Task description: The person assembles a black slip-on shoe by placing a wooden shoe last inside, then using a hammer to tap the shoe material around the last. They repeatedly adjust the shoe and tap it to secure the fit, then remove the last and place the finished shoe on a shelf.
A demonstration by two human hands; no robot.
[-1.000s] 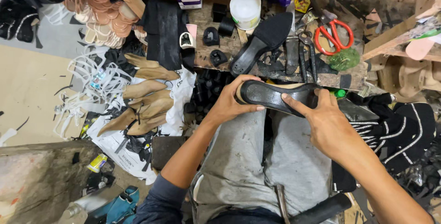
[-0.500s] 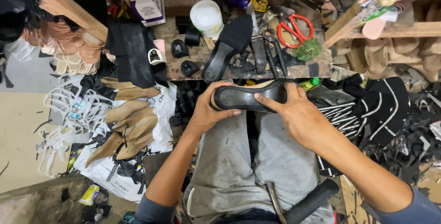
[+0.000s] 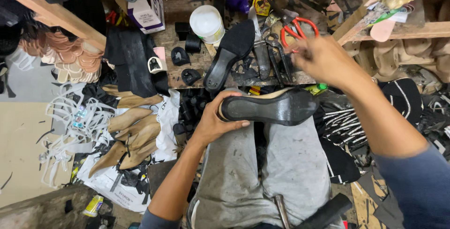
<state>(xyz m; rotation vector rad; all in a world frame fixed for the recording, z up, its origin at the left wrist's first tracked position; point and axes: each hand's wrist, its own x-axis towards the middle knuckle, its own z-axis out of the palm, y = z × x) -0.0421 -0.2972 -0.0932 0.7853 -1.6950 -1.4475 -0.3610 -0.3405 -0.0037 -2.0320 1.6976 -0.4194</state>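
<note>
Soft, even light falls from above and leaves few hard shadows. The space under the counter (image 3: 187, 69) stays dark, and black things there merge together. A dull sheen lies along the black sole (image 3: 276, 108), and the white tub (image 3: 206, 22) is nearly washed out. The right hand (image 3: 323, 60) is smeared by motion blur; the left hand (image 3: 215, 121) is sharp. Shelf edges bow slightly near the corners.
</note>
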